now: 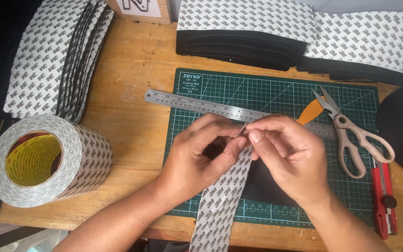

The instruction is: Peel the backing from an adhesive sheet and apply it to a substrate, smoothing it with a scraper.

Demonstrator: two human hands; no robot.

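Head view: both hands work over the green cutting mat (276, 93). Left hand (197, 158) and right hand (285, 158) fingers pinch the top end of a printed tape strip (222, 200), likely to peel its liner. Black piece (264, 182) on the mat is mostly hidden by the right hand; strip's lower end is cut off.

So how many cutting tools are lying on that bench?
2: scissors lie on the green mat's right side, and a red utility knife lies at its right edge. Others may be hidden under the hands.
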